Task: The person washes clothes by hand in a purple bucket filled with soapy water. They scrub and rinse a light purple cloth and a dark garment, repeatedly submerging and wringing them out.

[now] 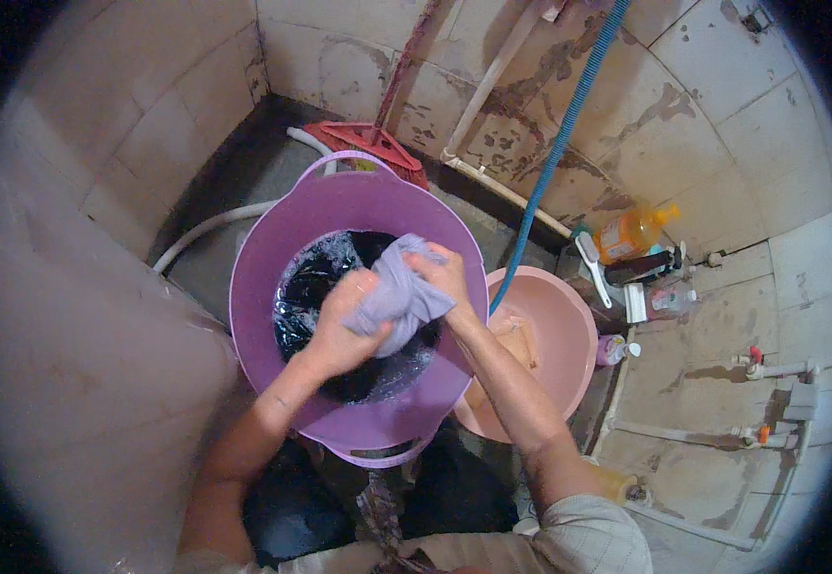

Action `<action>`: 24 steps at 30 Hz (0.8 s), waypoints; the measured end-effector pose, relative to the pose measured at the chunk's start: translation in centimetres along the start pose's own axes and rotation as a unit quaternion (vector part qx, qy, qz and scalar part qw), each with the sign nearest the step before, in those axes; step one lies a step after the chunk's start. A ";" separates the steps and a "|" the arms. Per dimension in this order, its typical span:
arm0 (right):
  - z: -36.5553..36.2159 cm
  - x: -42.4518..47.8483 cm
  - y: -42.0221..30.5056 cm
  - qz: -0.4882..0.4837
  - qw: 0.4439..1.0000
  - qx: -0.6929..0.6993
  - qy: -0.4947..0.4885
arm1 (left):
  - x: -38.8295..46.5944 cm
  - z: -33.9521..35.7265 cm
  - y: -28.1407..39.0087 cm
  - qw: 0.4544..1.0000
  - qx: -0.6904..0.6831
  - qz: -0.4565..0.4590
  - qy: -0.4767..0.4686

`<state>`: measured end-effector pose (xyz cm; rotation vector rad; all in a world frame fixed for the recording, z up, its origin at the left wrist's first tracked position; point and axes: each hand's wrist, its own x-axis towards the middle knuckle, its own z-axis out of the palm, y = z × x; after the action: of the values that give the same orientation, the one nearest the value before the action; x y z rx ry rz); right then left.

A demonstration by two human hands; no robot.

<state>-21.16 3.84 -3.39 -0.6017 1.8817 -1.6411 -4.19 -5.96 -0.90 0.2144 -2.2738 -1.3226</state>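
Both of my hands grip a wet lavender cloth (403, 294) above a purple plastic tub (265, 215). My left hand (340, 323) clasps its lower left part, and my right hand (441, 269) is closed around its upper right part. Bunched folds of the cloth hang between them. Below, dark soapy water (315, 287) with white suds fills the tub's bottom; whether dark fabric lies in it I cannot tell. The tub has a loop handle at its far rim and another at its near rim.
A pink basin (563, 316) with tan cloth inside stands to the right; a blue corrugated hose (566, 129) runs down to it. A red broom (380, 143) leans behind the tub. Several bottles, including an orange one (627, 233), and a white-handled brush (591, 265) line the right ledge.
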 end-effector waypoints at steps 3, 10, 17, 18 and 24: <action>-0.9 -1.8 -1.9 -0.034 0.969 0.244 0.028 | 1.9 -1.1 0.1 0.950 -0.250 -0.139 0.122; -2.8 -4.7 -1.3 -0.100 0.965 0.239 -0.041 | 1.0 0.2 -4.0 0.698 -0.633 -0.288 0.167; -1.9 -7.5 -3.2 -0.410 0.880 -0.199 -0.132 | 1.0 -0.7 -3.4 0.630 -0.709 -0.275 0.159; -1.3 -8.0 -3.4 -0.439 0.859 -0.221 -0.143 | 1.0 -0.9 -3.2 0.641 -0.703 -0.266 0.158; 0.2 -9.0 -3.6 -0.499 0.772 -0.325 -0.223 | 0.9 -1.4 -3.3 0.661 -0.685 -0.253 0.172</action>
<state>-14.51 9.13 1.23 -2.3691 1.7841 -1.0585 -4.65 -9.15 -2.85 0.4819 -0.4296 -2.5792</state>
